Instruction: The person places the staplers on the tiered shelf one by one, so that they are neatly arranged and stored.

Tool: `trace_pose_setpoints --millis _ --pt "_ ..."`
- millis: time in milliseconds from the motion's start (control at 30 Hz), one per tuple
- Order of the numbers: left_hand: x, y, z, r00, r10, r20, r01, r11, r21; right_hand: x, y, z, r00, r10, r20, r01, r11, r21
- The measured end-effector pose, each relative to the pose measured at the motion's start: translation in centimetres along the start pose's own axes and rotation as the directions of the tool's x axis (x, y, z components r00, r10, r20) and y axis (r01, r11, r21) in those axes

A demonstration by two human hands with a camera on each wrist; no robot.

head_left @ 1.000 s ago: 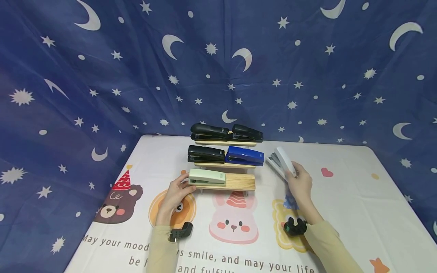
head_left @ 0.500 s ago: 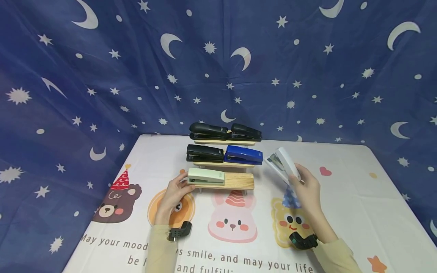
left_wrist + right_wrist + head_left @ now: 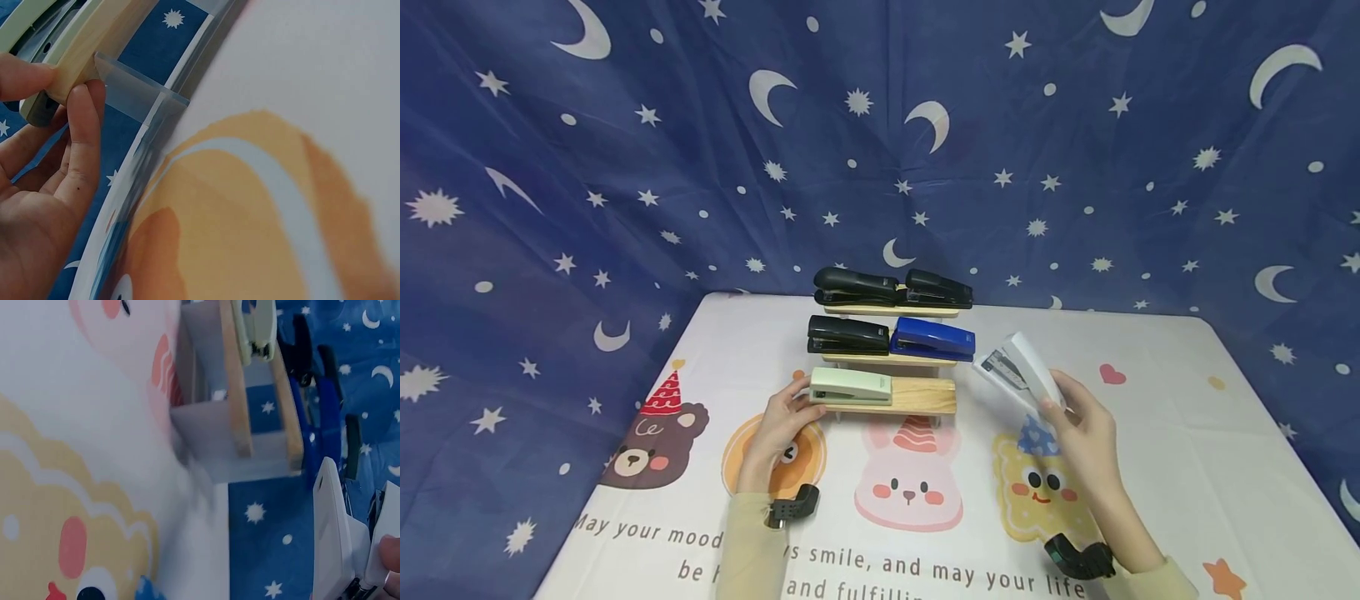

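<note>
My right hand (image 3: pixel 1088 429) holds a white stapler (image 3: pixel 1033 367) by its rear end, tilted in the air to the right of a stepped wooden rack (image 3: pixel 925 396). In the right wrist view the white stapler (image 3: pixel 331 531) shows its pale base, with fingertips at the lower right edge. My left hand (image 3: pixel 782 425) pinches the left end of the rack's lowest board (image 3: pixel 78 59) between thumb and fingers. On that board's left half sits a pale green stapler (image 3: pixel 850 386); bare wood shows to its right.
On the middle tier lie a black stapler (image 3: pixel 847 335) and a blue stapler (image 3: pixel 932 337). The top tier bears two more black staplers (image 3: pixel 857 286). A printed white cloth (image 3: pixel 1187 433) covers the table, and a blue starry curtain (image 3: pixel 1075 167) hangs behind.
My right hand has drawn back toward me and slightly right, turning the white stapler so more of its inner side shows. My left hand keeps its grip on the board.
</note>
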State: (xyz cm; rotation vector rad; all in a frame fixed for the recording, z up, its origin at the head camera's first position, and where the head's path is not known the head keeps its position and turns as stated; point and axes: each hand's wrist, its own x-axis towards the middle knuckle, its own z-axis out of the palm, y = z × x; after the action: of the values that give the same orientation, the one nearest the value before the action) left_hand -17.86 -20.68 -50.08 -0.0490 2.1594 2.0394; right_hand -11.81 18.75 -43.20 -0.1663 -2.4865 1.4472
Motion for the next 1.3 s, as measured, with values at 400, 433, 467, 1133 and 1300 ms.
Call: trace_pose_setpoints --millis 400,433,467,1133,1300 --pt "0.0 0.0 0.0 1.0 -0.003 -0.001 0.003 1.0 0.005 0.0 -0.8 2.3 0.977 -0.159 0.14 0.147 0.985 0.095" --pt "0.0 0.0 0.0 1.0 -0.002 0.001 0.002 1.0 0.006 0.1 -0.8 2.6 0.974 -0.168 0.153 0.154 0.983 0.099" --pt "0.0 0.0 0.0 1.0 0.001 0.001 -0.001 1.0 0.01 0.2 -0.8 2.9 0.97 -0.18 0.164 0.164 0.981 0.105" --pt "0.0 0.1 0.1 1.0 0.004 -0.017 -0.004 0.999 0.036 2.6 0.1 7.2 0.906 -0.278 0.319 0.263 0.961 0.092" --pt "0.1 0.0 0.1 1.0 -0.003 -0.014 0.004 1.0 0.018 3.0 -0.2 7.4 0.894 -0.29 0.342 0.288 0.956 0.06"
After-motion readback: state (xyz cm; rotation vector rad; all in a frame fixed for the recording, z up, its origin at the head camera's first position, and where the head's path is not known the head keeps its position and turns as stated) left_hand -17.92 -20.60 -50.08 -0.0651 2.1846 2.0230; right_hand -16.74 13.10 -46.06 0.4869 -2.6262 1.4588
